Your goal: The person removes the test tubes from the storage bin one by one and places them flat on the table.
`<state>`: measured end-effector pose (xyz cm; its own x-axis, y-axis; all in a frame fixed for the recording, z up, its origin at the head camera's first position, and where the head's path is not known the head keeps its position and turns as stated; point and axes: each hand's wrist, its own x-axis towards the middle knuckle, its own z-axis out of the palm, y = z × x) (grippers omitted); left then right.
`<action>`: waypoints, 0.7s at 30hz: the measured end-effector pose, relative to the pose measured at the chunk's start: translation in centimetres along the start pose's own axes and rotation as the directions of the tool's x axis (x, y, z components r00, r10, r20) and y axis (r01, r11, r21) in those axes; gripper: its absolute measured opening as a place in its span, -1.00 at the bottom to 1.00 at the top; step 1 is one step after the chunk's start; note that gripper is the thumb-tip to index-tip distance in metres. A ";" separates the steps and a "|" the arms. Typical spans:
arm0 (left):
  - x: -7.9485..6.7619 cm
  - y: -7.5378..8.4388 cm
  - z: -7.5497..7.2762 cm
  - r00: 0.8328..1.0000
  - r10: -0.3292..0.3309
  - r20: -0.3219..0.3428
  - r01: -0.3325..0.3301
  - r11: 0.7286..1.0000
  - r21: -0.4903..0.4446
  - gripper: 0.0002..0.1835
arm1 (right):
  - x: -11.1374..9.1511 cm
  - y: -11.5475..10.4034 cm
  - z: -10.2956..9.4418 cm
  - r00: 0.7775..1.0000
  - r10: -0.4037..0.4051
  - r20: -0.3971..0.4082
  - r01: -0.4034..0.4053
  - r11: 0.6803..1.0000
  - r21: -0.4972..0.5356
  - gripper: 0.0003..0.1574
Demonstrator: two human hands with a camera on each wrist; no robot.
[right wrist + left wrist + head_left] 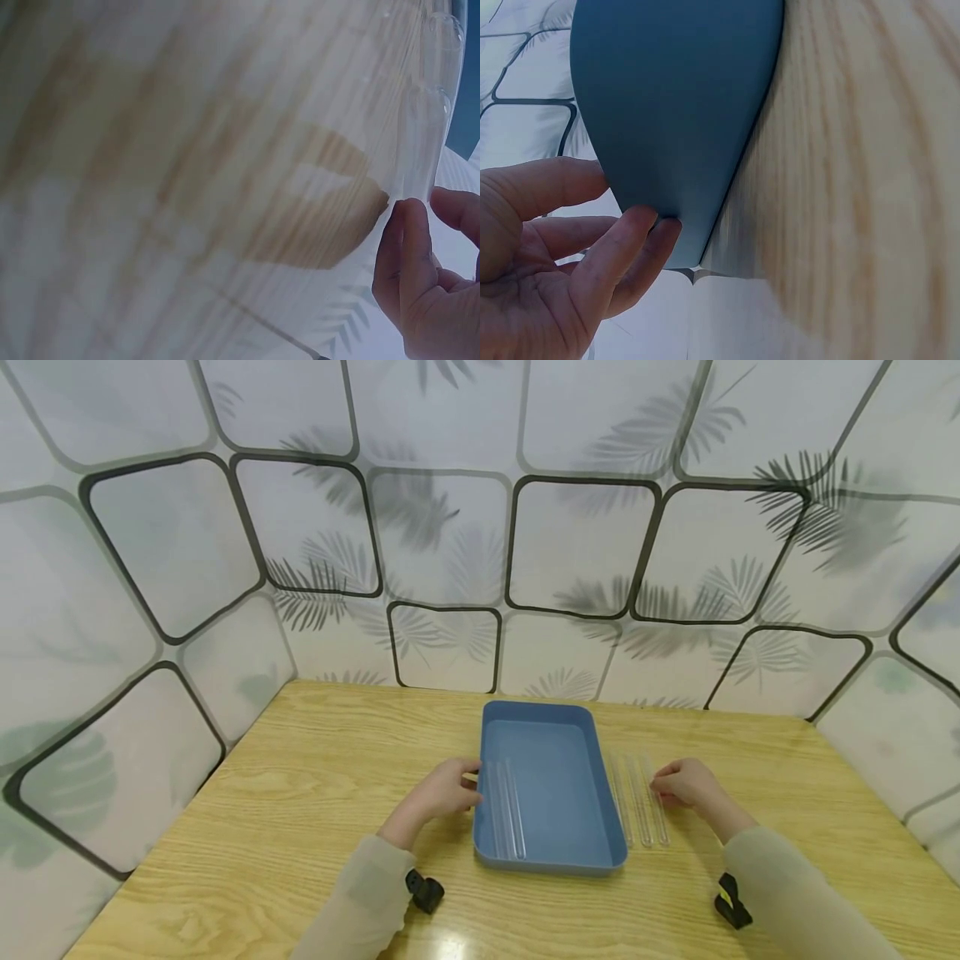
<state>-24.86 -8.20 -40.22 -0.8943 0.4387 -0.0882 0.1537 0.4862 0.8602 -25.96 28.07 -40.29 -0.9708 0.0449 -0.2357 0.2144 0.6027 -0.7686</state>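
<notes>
A blue rectangular tray (555, 785) lies on the table, with several clear glass test tubes (516, 818) side by side along its inner left. My left hand (444, 789) touches the tray's left side. In the left wrist view, its relaxed fingertips (664, 229) rest against the outer wall (682, 112). Right of the tray, three more clear tubes lie in a row on the wood. With thumb and fingers my right hand (692, 785) pinches the outermost test tube (660, 818) near its upper part. The right wrist view shows that test tube (422, 142) between thumb and fingertips.
The light wooden table (300, 827) runs back to a padded, leaf-patterned wall (450, 543), which also closes in both sides. Black wrist cameras sit on the left sleeve (367, 893) and the right sleeve (787, 893).
</notes>
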 end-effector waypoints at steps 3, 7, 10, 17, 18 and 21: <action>0.0 0.1 0.0 1.000 -0.004 0.000 0.004 1.000 0.001 -0.41 | -0.1 0.0 -0.1 1.000 -0.008 -0.007 0.008 1.000 -0.003 -0.73; 0.0 0.2 0.0 1.000 -0.003 -0.001 0.003 1.000 0.004 -0.41 | -0.1 0.1 -0.2 1.000 -0.018 -0.002 0.018 1.000 0.001 -0.73; 0.0 0.2 0.0 1.000 0.000 -0.001 0.000 1.000 0.006 -0.41 | -0.2 0.1 -0.2 1.000 -0.024 0.003 0.024 1.000 0.001 -0.74; -0.1 0.3 0.0 1.000 -0.003 -0.003 0.003 1.000 0.001 -0.41 | -0.2 0.0 -0.1 1.000 -0.022 0.010 0.022 1.000 0.006 -0.73; -0.2 0.3 0.0 1.000 -0.004 -0.003 0.004 1.000 0.003 -0.41 | -0.2 0.0 -0.1 1.000 -0.019 0.011 0.019 1.000 0.012 -0.73; -0.2 0.3 -0.1 1.000 0.001 -0.002 -0.001 1.000 0.008 -0.41 | -0.2 0.0 0.0 1.000 -0.019 0.016 0.018 0.999 0.026 -0.73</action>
<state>-24.63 -8.20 -39.88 -0.8947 0.4382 -0.0861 0.1584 0.4917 0.8563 -25.81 28.13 -40.27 -0.9729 0.0210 -0.2305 0.1993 0.5823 -0.7881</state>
